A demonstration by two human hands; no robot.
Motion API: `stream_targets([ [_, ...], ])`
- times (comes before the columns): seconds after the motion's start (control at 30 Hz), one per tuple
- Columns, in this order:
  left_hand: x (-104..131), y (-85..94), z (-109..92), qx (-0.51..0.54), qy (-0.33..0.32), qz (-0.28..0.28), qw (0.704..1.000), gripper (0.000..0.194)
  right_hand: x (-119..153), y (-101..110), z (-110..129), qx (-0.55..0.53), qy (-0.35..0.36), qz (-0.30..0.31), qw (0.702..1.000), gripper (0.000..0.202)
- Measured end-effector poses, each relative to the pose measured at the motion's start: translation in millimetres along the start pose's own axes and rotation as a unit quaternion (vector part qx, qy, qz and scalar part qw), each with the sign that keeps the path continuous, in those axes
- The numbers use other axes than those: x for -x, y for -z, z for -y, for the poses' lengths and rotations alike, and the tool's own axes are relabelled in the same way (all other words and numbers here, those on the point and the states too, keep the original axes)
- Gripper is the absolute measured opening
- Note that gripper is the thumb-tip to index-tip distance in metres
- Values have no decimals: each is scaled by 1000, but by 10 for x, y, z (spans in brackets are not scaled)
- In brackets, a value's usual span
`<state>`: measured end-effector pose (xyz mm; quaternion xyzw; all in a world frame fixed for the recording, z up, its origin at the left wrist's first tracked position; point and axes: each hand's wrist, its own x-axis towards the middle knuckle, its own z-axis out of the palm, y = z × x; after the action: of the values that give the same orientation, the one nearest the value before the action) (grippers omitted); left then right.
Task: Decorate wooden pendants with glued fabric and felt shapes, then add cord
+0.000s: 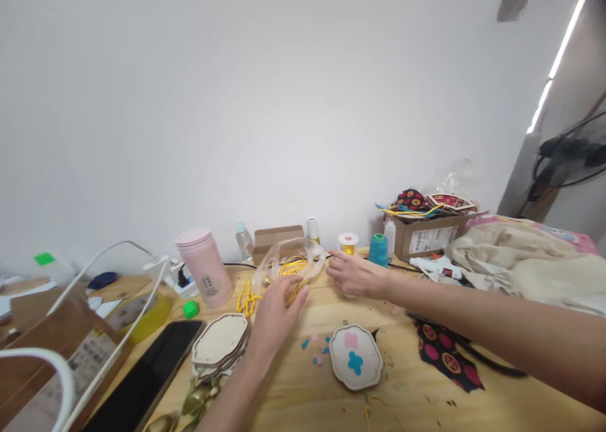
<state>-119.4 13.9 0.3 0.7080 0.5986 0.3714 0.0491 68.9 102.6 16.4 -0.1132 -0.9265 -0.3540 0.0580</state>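
Note:
My left hand reaches to a clear plastic bag that holds yellow cord; its thumb and fingers are apart around the front of the bag, and what lies between them is hard to make out. My right hand is just right of the bag, fingers bent, near a roll of yellow thread; its grip is unclear. More yellow cord lies left of the bag. Nearer me is a scalloped white plaque with a pink and a blue flower shape, beside small pink and blue pieces.
Stacked blank plaques, a black phone and a pink cup stand on the left. A teal thread cone, a full cardboard box, a glue gun and patterned cloth are on the right.

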Motion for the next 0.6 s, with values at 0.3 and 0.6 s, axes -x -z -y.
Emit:
stream_targets([
  [0.3, 101, -81, 161, 38, 29, -12, 999, 22, 52, 31, -12, 32, -13, 34, 999, 13],
  [0.6, 104, -10, 196, 68, 25, -25, 997, 18, 25, 338, 142, -8, -34, 19, 999, 20],
])
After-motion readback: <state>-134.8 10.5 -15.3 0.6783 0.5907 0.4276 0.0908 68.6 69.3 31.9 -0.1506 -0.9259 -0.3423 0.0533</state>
